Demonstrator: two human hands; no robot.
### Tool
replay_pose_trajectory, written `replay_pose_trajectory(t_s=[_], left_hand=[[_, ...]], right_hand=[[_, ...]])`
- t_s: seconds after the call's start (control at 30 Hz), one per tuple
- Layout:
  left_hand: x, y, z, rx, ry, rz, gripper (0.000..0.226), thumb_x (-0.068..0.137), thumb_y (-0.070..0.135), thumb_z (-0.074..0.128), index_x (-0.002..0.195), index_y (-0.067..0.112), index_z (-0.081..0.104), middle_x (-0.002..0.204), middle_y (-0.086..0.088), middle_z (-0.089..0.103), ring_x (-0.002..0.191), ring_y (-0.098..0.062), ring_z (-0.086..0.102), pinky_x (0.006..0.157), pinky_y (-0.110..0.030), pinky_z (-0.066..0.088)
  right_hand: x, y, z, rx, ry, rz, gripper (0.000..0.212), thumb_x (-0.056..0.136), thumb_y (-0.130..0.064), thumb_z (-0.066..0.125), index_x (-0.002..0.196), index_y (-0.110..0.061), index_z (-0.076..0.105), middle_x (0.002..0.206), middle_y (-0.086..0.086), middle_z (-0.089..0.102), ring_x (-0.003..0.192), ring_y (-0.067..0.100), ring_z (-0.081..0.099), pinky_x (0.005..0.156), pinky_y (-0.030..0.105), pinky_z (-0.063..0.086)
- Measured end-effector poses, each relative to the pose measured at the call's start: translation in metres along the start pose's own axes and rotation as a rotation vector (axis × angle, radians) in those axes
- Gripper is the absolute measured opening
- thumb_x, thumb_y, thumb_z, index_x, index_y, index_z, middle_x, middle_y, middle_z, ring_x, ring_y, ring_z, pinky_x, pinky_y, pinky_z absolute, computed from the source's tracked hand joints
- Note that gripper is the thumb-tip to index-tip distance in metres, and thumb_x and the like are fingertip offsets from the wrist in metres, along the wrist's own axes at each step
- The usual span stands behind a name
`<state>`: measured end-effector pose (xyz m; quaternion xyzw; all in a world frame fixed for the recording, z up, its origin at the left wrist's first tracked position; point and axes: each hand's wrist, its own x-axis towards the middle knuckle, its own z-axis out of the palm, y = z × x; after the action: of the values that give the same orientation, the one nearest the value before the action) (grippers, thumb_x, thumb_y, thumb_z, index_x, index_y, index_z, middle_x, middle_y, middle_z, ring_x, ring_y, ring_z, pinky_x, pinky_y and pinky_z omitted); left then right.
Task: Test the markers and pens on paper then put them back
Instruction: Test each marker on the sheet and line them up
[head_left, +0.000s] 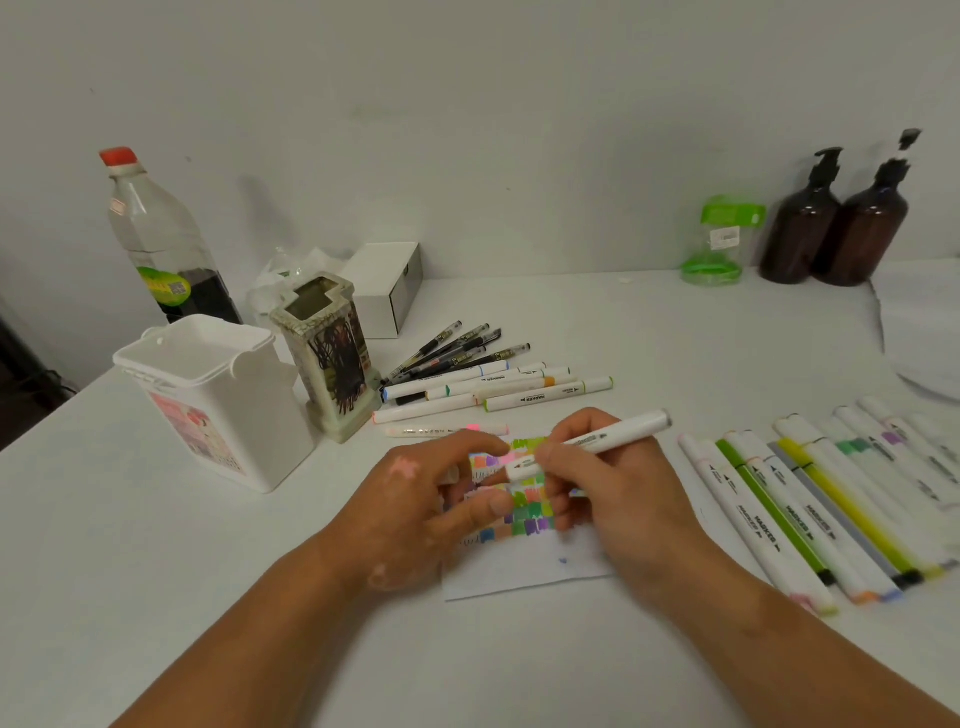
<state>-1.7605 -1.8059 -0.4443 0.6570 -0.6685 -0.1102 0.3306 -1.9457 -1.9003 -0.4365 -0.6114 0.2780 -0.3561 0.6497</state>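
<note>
While the right hand (615, 496) grips the marker (618, 431) over paper (524, 577), left hand (415, 504) seemingly pinches its cap (521, 470).

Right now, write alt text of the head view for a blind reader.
Two hands hold a white marker over a paper covered in colour swatches, the right hand gripping its barrel, the left hand pinching its cap end. A row of markers lies to the right.
</note>
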Motion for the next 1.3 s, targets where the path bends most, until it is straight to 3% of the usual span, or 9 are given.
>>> replay_pose_trajectory(t_s=[0.1,0.23,0.4,0.53,0.7,0.93,1.3], left_hand=[[0.0,-0.013,-0.007,0.122,-0.054,-0.057,0.04,0.083,0.06,0.058,0.116,0.04,0.067,0.088,0.022,0.055,0.088,-0.003,0.052,0.072,-0.013,0.043],[0.0,-0.019,-0.008,0.188,-0.131,-0.105,0.034,0.08,0.055,0.072,0.11,0.041,0.07,0.092,0.021,0.054,0.089,0.003,0.05,0.069,-0.008,0.038],[0.0,-0.022,-0.006,0.201,-0.143,-0.11,0.031,0.081,0.055,0.072,0.108,0.041,0.068,0.093,0.018,0.055,0.087,-0.001,0.051,0.071,-0.013,0.04],[0.0,-0.024,-0.007,0.181,-0.155,-0.133,0.033,0.08,0.056,0.073,0.11,0.044,0.067,0.094,0.019,0.055,0.088,0.001,0.051,0.074,-0.015,0.044],[-0.001,-0.029,-0.009,0.175,-0.179,-0.127,0.038,0.08,0.058,0.073,0.115,0.044,0.066,0.097,0.02,0.056,0.095,0.009,0.048,0.071,-0.005,0.037],[0.001,-0.03,-0.008,0.179,-0.209,-0.153,0.039,0.08,0.059,0.071,0.116,0.046,0.063,0.104,0.019,0.057,0.095,0.002,0.051,0.081,-0.021,0.05],[0.001,-0.028,-0.009,0.184,-0.211,-0.154,0.037,0.08,0.058,0.071,0.115,0.047,0.063,0.101,0.019,0.056,0.091,0.002,0.05,0.076,-0.016,0.046]], right_hand=[[0.0,-0.005,-0.002,0.075,0.041,0.053,0.012,0.079,-0.02,0.066,0.068,-0.019,0.064,0.057,0.01,0.059,0.05,0.021,0.054,0.044,0.03,0.048],[-0.007,-0.008,0.005,0.058,-0.103,0.127,0.02,0.088,-0.011,0.059,0.079,-0.013,0.076,0.067,0.018,0.069,0.059,0.024,0.064,0.052,0.033,0.057],[-0.016,-0.003,0.016,-0.329,-0.223,0.091,0.024,0.085,-0.006,0.07,0.073,-0.028,0.07,0.056,-0.001,0.064,0.047,0.009,0.059,0.048,0.017,0.047],[-0.019,-0.001,0.02,-0.483,-0.229,0.063,0.019,0.083,-0.014,0.073,0.075,-0.031,0.07,0.059,0.001,0.066,0.047,0.01,0.062,0.047,0.017,0.046],[-0.02,0.002,0.021,-0.518,-0.214,0.058,0.018,0.084,-0.018,0.073,0.077,-0.034,0.071,0.059,-0.003,0.067,0.047,0.006,0.062,0.048,0.016,0.047],[-0.021,0.001,0.022,-0.593,-0.252,0.045,0.012,0.081,-0.02,0.074,0.077,-0.032,0.073,0.058,-0.008,0.066,0.051,0.004,0.061,0.05,0.018,0.047],[-0.021,0.001,0.021,-0.583,-0.226,0.057,0.014,0.084,-0.017,0.073,0.076,-0.028,0.07,0.055,-0.007,0.065,0.048,0.007,0.063,0.048,0.015,0.046]])
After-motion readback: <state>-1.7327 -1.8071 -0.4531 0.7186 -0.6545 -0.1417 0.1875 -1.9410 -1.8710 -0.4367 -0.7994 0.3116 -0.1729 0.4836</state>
